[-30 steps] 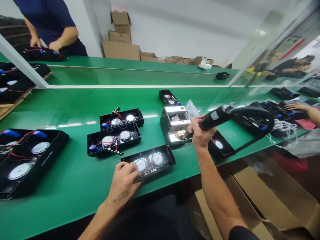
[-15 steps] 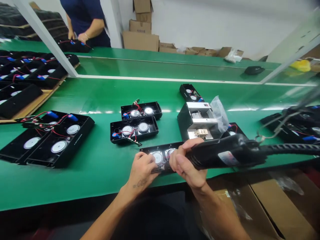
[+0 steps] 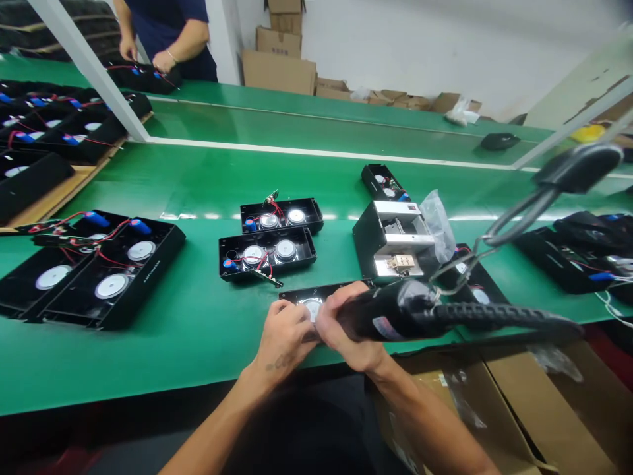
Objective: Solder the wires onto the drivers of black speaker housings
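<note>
My right hand point(image 3: 353, 330) is wrapped round a black corded electric screwdriver point(image 3: 383, 313), which lies nearly level and points left; its tip is hidden. Under it rests a black speaker housing point(image 3: 326, 290) with a round silver speaker point(image 3: 312, 307) showing inside. At the left end of that housing, my left hand point(image 3: 287, 330) grips its near edge with bent fingers. Just beyond are two more open housings, a nearer one point(image 3: 267, 254) and a farther one point(image 3: 306, 214), with wires, blue parts and small circuit boards.
A silver and black machine point(image 3: 393, 241) stands beyond my right hand beside a plastic bag point(image 3: 438, 224). Wired housings point(image 3: 113, 284) lie at left. A metal hook point(image 3: 499, 227) holds the screwdriver at right. Cardboard boxes point(image 3: 475, 396) sit below the bench. Across it, a person point(image 3: 173, 39) handles another housing.
My right hand and the screwdriver have moved left, closer to my left hand. The hanging hook has swung into fuller view. My left hand stays on the housing.
</note>
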`<state>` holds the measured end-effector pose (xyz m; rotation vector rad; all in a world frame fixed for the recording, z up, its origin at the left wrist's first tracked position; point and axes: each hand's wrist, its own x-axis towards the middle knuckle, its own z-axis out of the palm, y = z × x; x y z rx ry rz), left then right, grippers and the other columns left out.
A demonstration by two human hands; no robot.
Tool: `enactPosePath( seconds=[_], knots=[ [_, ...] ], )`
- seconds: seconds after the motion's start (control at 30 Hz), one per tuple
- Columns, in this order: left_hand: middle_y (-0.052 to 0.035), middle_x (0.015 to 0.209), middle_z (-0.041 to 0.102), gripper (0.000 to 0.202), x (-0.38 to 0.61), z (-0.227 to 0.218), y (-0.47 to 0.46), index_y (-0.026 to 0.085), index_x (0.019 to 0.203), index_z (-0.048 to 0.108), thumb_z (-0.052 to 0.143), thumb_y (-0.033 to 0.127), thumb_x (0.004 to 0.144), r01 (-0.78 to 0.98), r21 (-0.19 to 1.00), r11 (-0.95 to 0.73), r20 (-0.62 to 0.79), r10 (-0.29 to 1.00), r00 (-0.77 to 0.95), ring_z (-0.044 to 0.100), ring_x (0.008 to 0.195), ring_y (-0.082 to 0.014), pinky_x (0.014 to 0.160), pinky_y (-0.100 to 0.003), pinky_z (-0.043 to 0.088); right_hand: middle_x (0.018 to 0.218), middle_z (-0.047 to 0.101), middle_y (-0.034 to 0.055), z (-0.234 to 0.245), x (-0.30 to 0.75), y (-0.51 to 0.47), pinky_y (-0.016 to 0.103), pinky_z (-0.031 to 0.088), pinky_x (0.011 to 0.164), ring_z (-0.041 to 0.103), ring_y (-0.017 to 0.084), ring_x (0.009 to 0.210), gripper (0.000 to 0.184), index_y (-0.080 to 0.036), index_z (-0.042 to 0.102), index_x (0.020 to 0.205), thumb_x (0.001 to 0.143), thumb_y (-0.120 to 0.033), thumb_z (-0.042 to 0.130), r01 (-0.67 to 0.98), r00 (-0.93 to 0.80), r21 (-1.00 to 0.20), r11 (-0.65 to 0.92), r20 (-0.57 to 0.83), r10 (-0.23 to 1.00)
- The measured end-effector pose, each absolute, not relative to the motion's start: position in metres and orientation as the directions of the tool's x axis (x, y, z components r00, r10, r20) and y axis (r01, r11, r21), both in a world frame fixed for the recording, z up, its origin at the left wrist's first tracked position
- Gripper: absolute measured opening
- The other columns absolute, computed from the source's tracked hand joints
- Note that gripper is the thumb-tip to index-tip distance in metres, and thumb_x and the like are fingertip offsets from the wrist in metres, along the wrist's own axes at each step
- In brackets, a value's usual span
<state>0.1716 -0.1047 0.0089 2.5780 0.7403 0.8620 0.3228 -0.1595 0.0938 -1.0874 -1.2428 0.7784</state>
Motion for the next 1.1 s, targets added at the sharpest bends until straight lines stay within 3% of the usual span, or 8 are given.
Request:
enactPosePath(
  seconds=[0.13,0.4,0.6,0.73,0.87,0.97,1.03,1.1],
  knots=[
    [0.0009,0.073,0.063,0.025,0.172,0.007,-0.105,0.022,0.071,0.066,0.062,0.021,0.095,0.368,0.457,-0.81,0.482,0.573,0.663,0.055,0.07,-0.0158,0.085,-0.038,0.04,0.076,0.061,-0.0027,0.107,0.321,-0.163,0.035,0.056,0.065,0.062,0.018,0.067,0.026,-0.028,0.057,0.095,0.082,-0.018,0.077,0.311,0.122,-0.862,0.401,0.455,0.882],
    [-0.0004,0.076,0.065,0.022,0.174,-0.003,-0.11,0.022,0.075,0.07,0.062,0.023,0.095,0.374,0.52,-0.768,0.443,0.616,0.651,0.057,0.074,-0.0166,0.088,-0.041,0.042,0.073,0.061,-0.0032,0.1,0.314,-0.165,0.036,0.054,0.061,0.062,0.018,0.063,0.022,-0.027,0.055,0.089,0.084,-0.02,0.076,0.344,0.099,-0.853,0.394,0.45,0.888],
    [-0.001,0.083,0.065,0.02,0.155,0.034,-0.11,0.024,0.072,0.073,0.092,0.03,0.072,0.374,0.601,-0.706,0.371,0.662,0.651,0.059,0.078,-0.018,0.071,-0.035,0.046,0.055,0.042,-0.0104,0.128,0.349,-0.18,0.026,0.039,0.042,0.039,0.011,0.04,0.022,-0.032,0.058,0.114,0.095,-0.029,0.068,-0.174,0.312,-0.836,0.521,0.456,0.834],
    [0.0027,0.086,0.065,0.028,0.103,0.1,-0.08,0.025,0.069,0.072,0.096,0.037,0.065,0.404,0.69,-0.601,0.109,0.637,0.763,0.061,0.073,-0.0145,0.062,-0.028,0.047,0.053,0.038,-0.0112,0.139,0.428,-0.186,0.022,0.035,0.041,0.03,0.006,0.038,0.025,-0.026,0.064,0.103,0.083,-0.024,0.078,-0.2,0.674,-0.84,0.504,0.255,0.694],
    [0.0012,0.085,0.065,0.033,0.041,0.154,-0.001,0.024,0.067,0.07,0.086,0.052,0.073,0.391,0.77,-0.504,-0.044,0.57,0.821,0.06,0.067,-0.0137,0.053,-0.026,0.043,0.089,0.071,0.0032,0.088,0.484,-0.185,0.039,0.063,0.069,0.07,0.021,0.072,0.065,-0.021,0.067,0.119,0.065,-0.046,0.093,0.116,0.809,-0.989,0.094,0.149,0.568],
    [-0.0012,0.084,0.066,0.041,0.017,0.171,0.076,0.023,0.062,0.069,0.079,0.06,0.076,0.477,0.745,-0.465,-0.018,0.702,0.712,0.062,0.069,-0.017,0.058,-0.029,0.049,0.144,0.06,0.0216,0.037,0.475,-0.195,0.066,0.05,0.111,0.064,0.042,0.128,0.099,-0.015,0.049,0.152,0.069,-0.053,0.088,0.531,0.804,-0.833,-0.156,0.438,0.402],
    [-0.0029,0.083,0.069,0.044,0.019,0.17,0.124,0.022,0.069,0.071,0.072,0.064,0.082,0.559,0.676,-0.479,0.128,0.824,0.552,0.061,0.066,-0.0177,0.058,-0.031,0.049,0.152,0.053,0.0229,0.012,0.446,-0.199,0.071,0.043,0.117,0.053,0.047,0.141,0.083,-0.018,0.05,0.154,0.081,-0.044,0.082,0.748,0.66,-0.631,-0.206,0.673,0.333],
    [-0.0034,0.08,0.07,0.047,0.036,0.161,0.163,0.019,0.076,0.073,0.064,0.064,0.09,0.617,0.513,-0.596,0.395,0.803,0.447,0.059,0.063,-0.0168,0.06,-0.032,0.049,0.143,0.062,0.0153,0.0,0.409,-0.19,0.066,0.05,0.113,0.061,0.041,0.134,0.055,-0.029,0.061,0.143,0.089,-0.026,0.073,0.885,0.432,-0.463,-0.056,0.768,0.473]
  ],
)
